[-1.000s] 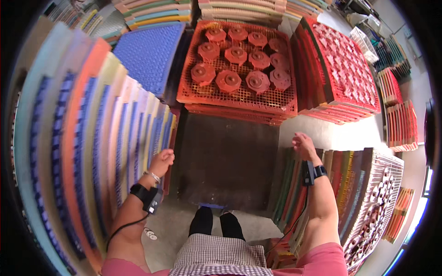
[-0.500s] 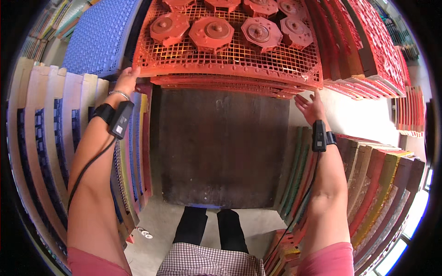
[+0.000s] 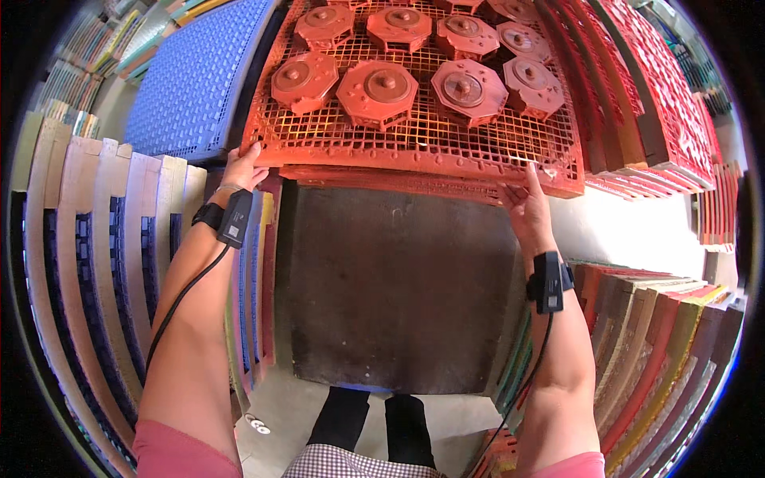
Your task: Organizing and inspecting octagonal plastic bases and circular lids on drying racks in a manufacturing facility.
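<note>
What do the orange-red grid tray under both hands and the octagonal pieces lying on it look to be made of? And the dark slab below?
Orange-red grid tray: probably moulded plastic, matte, judging by its even colour and regular cast mesh. Octagonal pieces: likely the same plastic, dusty, with moulded hubs and rims. Dark slab: flat, dull brown, mottled surface; rubber, board or metal cannot be told. The left hand and right hand touch the tray's front edge.

The orange-red mesh grid tray lies flat on top of a stack of like trays, just beyond the dark brown slab. It is a square plastic lattice with a solid rim. Octagonal reddish discs, each with a raised centre knob, sit in rows on it.
</note>
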{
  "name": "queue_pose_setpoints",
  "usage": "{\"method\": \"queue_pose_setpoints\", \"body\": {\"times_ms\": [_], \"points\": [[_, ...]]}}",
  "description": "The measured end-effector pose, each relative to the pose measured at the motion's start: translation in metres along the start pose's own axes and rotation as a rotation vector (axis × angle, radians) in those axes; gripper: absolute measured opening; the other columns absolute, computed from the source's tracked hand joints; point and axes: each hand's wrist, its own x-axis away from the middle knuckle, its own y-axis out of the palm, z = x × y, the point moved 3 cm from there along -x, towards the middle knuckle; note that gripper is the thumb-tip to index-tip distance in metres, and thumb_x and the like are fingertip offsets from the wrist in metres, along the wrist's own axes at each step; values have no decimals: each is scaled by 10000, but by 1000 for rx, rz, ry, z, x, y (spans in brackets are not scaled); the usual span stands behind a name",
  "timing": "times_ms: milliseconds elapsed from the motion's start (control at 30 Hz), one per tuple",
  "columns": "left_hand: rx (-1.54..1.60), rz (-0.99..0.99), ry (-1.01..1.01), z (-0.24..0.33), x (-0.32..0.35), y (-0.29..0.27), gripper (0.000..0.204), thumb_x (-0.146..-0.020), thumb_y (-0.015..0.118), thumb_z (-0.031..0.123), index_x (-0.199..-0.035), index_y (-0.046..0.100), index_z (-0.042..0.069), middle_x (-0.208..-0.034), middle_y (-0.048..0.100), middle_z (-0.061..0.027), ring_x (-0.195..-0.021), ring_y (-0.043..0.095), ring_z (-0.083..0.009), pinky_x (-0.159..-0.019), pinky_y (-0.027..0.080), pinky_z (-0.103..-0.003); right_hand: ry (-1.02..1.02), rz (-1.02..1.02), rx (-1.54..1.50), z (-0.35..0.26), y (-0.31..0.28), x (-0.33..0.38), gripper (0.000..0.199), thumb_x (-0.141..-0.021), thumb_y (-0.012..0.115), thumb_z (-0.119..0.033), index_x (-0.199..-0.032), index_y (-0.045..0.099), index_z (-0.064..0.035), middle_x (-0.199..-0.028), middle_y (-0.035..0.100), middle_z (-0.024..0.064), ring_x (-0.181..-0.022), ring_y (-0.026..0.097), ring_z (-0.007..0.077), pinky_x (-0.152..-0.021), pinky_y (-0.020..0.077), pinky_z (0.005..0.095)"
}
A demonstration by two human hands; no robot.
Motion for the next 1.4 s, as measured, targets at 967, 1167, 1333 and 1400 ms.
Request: {"method": "queue_pose_setpoints", "body": {"times_ms": [967, 1167, 1333, 1400], "points": [[-1, -110, 55, 78, 87, -47, 473, -814, 657, 318, -1226, 467, 185, -1154, 548, 9, -1002, 532, -163, -869, 407, -327, 105, -31, 40, -3, -3, 45, 274, -908, 528, -332, -1047, 559, -98, -952, 642, 82, -899, 596, 204, -870, 445, 384], [-31, -177, 12, 59, 122, -40, 478, -820, 649, 345, -1220, 452, 173, -1135, 543, 22, -954, 533, -128, -839, 410, -331, 120, -50, 112, -30, -28, 48, 273, -914, 512, -339, -1046, 569, -107, -933, 650, 60, -889, 603, 176, -821, 482, 332], [6, -219, -38, 40, 126, -44, 597, -763, 716, 360, -1242, 423, 160, -1150, 530, 18, -1013, 506, -105, -792, 425, -291, 104, -35, 161, -36, -34, 44, 279, -913, 513, -347, -1049, 564, -109, -916, 649, 55, -859, 609, 176, -822, 483, 335], [8, -219, -39, 36, 128, -43, 600, -762, 717, 358, -1245, 420, 162, -1152, 529, 17, -1019, 503, -104, -793, 426, -291, 118, -29, 140, -33, -35, 43, 288, -911, 515, -347, -1062, 552, -105, -938, 639, 71, -874, 601, 183, -833, 477, 344]]}}
